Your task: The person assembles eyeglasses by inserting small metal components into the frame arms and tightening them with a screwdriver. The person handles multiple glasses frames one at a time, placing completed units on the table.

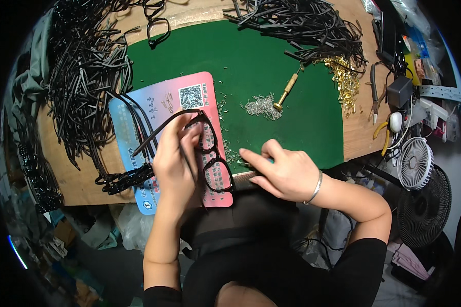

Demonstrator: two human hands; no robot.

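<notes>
Bench notes. We see the left hand (175, 159) clamped on a black glasses frame (213, 151), over the pink-and-blue mat (221, 200). The right hand (291, 171) is at the scattered silver bits (232, 154) just beside that mat, index and thumb tips apart. We judge the step as picking out a small part; the next move calls for a fine pinch, frame steady. We count one held frame, at least one other pair (149, 30) at the far edge, one brass screwdriver (289, 90), one gold heap (345, 84); silver bits uncountable.
</notes>
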